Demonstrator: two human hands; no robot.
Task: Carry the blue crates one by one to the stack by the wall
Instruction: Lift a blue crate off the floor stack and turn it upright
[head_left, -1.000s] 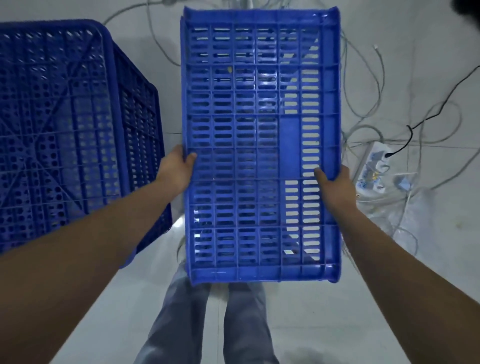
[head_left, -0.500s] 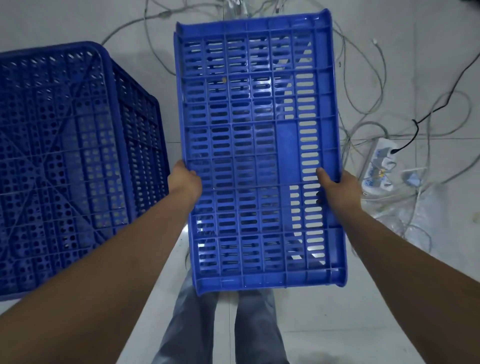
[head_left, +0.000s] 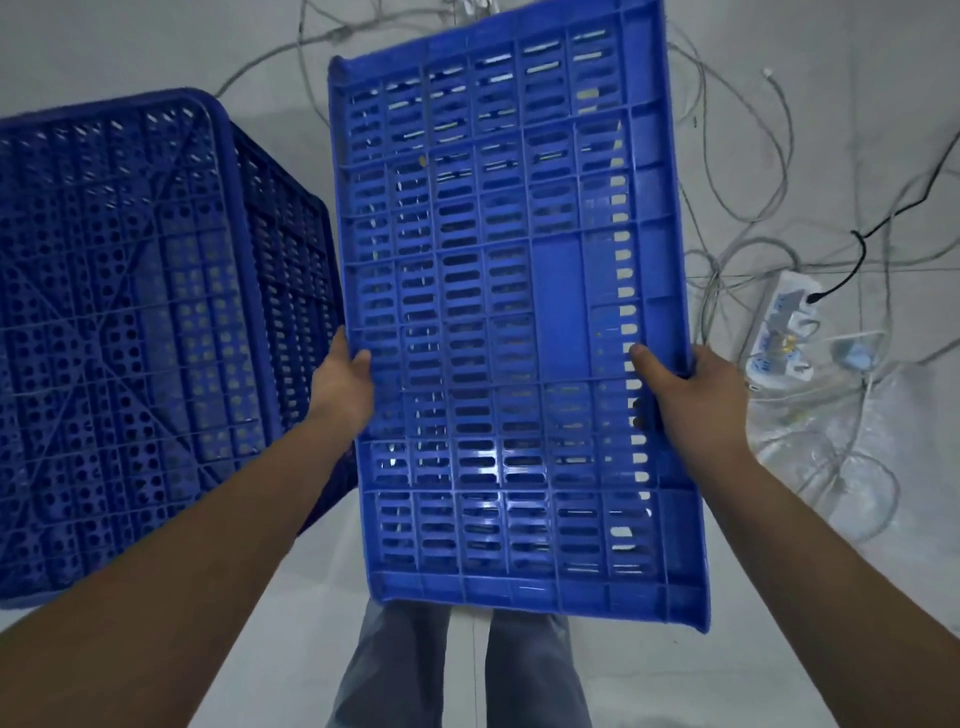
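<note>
- The left hand (head_left: 343, 387) grips 1 long edge of the carried crate (head_left: 514, 322), thumb over the slatted face and the other fingers hidden behind the rim.
- The right hand (head_left: 691, 395) clamps the opposite long edge at about the same height along the crate, thumb on the slats; its remaining fingers are also out of sight behind the wall.
- Between the 2 hands the crate hangs clear of the floor, its broad slotted face turned toward the camera and slightly skewed, the far end tilted to the right.
- Directly below the near end of the crate, the person's trouser legs (head_left: 457, 670) show against the pale floor (head_left: 810, 649).
- Just left of the left hand stands a darker blue stack (head_left: 135, 332) of perforated crates, its corner close to the carried crate's left edge but, as far as can be told, not touching.
- Out beyond the right hand lie a white power strip (head_left: 784, 332) and a loose tangle of cables (head_left: 737, 171) spread over the floor.
- Judged step: mid-carry, with 1 crate in transit and not yet set down.
- The next move likely calls for swinging the crate leftward, levelling it over the stack, and keeping feet clear of the cables.
</note>
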